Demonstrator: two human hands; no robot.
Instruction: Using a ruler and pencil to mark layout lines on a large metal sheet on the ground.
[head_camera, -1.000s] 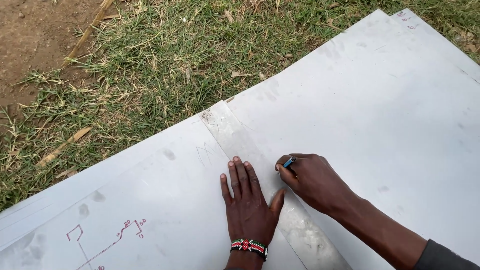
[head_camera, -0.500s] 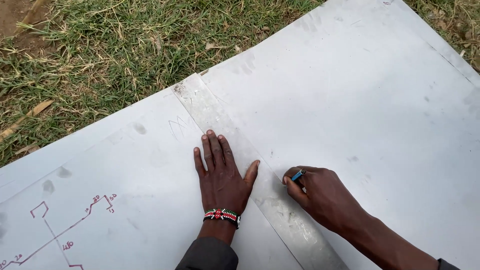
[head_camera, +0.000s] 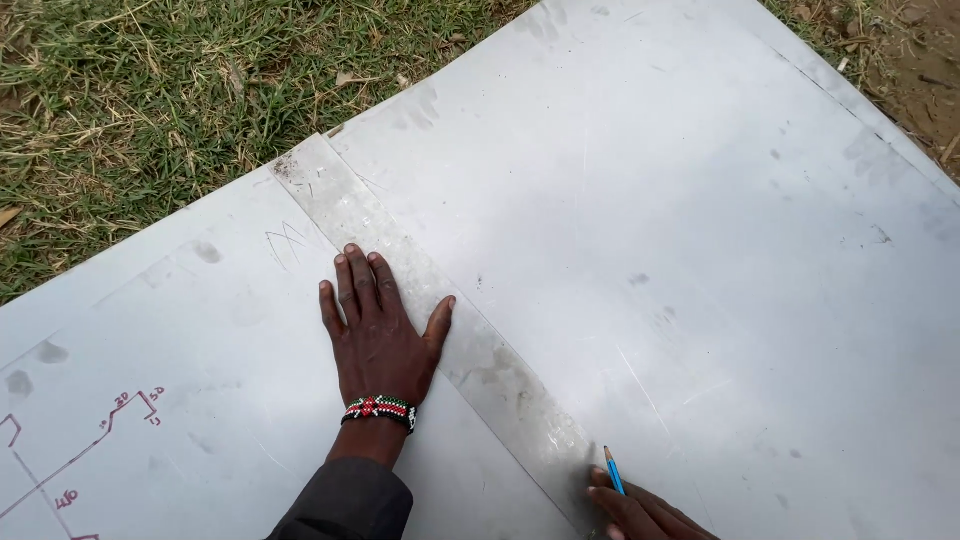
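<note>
Broad bare metal sheet (head_camera: 700, 250) open from 12 to 3 o'clock of the left hand (head_camera: 380, 340). Flat metal strip (head_camera: 430, 300) crossing from 11 to 5 o'clock. Right hand (head_camera: 640, 510) with pencil (head_camera: 613, 470) blocking at 5 o'clock.

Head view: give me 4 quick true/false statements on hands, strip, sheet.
1. The left hand lies flat, fingers spread, on the metal strip. True.
2. The right hand holds a red marker. False: it holds a blue pencil.
3. The strip lies across a large grey metal sheet on grass. True.
4. The left wrist is bare. False: it wears a beaded bracelet.
</note>
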